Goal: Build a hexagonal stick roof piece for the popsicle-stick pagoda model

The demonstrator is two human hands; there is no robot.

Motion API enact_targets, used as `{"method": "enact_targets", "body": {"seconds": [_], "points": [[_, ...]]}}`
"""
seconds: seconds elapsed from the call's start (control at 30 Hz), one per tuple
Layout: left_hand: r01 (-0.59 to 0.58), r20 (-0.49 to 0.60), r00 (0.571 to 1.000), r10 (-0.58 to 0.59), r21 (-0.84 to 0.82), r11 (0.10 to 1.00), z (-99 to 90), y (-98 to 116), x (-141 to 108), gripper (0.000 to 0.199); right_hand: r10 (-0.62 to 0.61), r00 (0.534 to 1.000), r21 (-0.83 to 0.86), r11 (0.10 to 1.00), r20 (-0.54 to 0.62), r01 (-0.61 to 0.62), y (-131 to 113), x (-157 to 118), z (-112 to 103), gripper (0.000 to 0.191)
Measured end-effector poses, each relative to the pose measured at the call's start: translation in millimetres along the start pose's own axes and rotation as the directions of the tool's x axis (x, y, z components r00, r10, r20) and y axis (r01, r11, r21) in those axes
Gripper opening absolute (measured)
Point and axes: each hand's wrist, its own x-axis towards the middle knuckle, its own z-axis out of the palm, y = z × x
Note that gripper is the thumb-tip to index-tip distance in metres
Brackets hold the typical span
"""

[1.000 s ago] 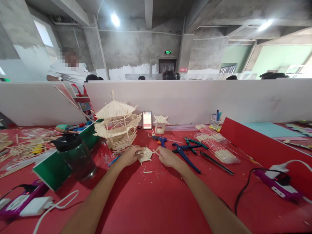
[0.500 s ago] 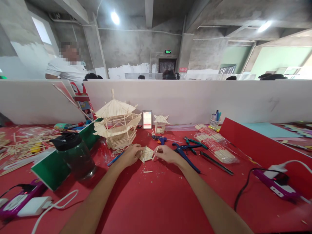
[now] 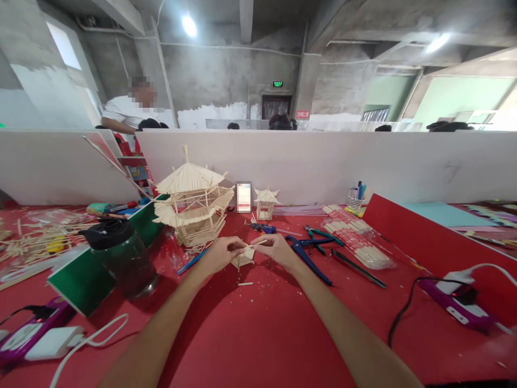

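Observation:
Between my fingertips a thin wooden stick [image 3: 256, 244] is held nearly level. My left hand [image 3: 224, 255] pinches its left end, and my right hand [image 3: 278, 252] grips it toward the right. Just below them a small web-like frame of sticks [image 3: 242, 260] lies on the red table, partly hidden by my fingers. A short cut stick [image 3: 245, 284] rests nearer to me among tiny scraps. Behind my left hand stands a large two-tiered stick pavilion [image 3: 194, 205]. A smaller stick pavilion [image 3: 265, 203] is farther back.
Right of my hands lie a blue glue gun [image 3: 264, 228], blue cutters [image 3: 309, 258], green-handled pliers [image 3: 323, 237], a black knife-like tool [image 3: 358, 269] and bagged sticks [image 3: 359, 237]. A dark water bottle [image 3: 123, 258] and power strips [image 3: 460, 307] flank the workspace. Beyond the white partition [image 3: 302, 161], a person leans.
My left hand has come off the stick frame and now pinches the stick too. My right hand has turned the stick from upright to nearly level. The person behind the partition moved right and bent down.

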Motion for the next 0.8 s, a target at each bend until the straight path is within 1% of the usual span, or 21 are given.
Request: {"method": "enact_targets", "body": {"seconds": [0.07, 0.17, 0.27, 0.37, 0.47, 0.6, 0.73, 0.8], "points": [[0.002, -0.035, 0.999, -0.001, 0.028, 1.0, -0.8, -2.4, 1.1, 0.023, -0.003, 1.0, -0.012, 1.0, -0.015, 0.003, 2.7, 1.1, 3.2, 0.035], [-0.012, -0.076, 0.997, 0.021, 0.119, 0.993, -2.5, -3.0, 0.8, 0.023, -0.005, 1.0, -0.053, 0.999, 0.003, 0.005, 6.7, 2.5, 5.2, 0.035], [-0.026, -0.087, 0.995, 0.043, 0.192, 0.981, -3.2, -2.2, -0.5, 0.021, -0.021, 0.999, -0.149, 0.988, 0.042, 0.027, 9.2, 2.5, 5.0, 0.029], [-0.032, -0.091, 0.994, 0.054, 0.229, 0.973, -2.5, -3.0, -1.1, 0.02, -0.027, 0.998, -0.237, 0.971, 0.055, 0.039, 10.1, 1.4, 5.2, 0.024], [-0.03, -0.08, 0.995, 0.054, 0.271, 0.962, -1.7, -5.1, -0.8, 0.018, -0.049, 0.998, -0.305, 0.95, 0.049, 0.061, 9.2, 0.3, 6.1, 0.02], [0.012, -0.065, 0.998, 0.015, 0.399, 0.917, -2.5, -5.4, -1.7, 0.014, -0.073, 0.995, -0.375, 0.923, 0.06, 0.09, 6.8, -0.9, 7.6, 0.018], [-0.045, 0.02, 0.999, 0.04, 0.527, 0.849, -3.5, -0.6, -5.1, 0.013, -0.074, 0.993, -0.424, 0.899, 0.089, 0.105, 4.5, -3.0, 10.2, 0.017], [-0.061, 0.042, 0.998, 0.045, 0.575, 0.816, -3.4, 3.2, -6.9, 0.011, -0.068, 0.992, -0.462, 0.88, 0.107, 0.11, 3.4, -4.4, 11.6, 0.017]]}}
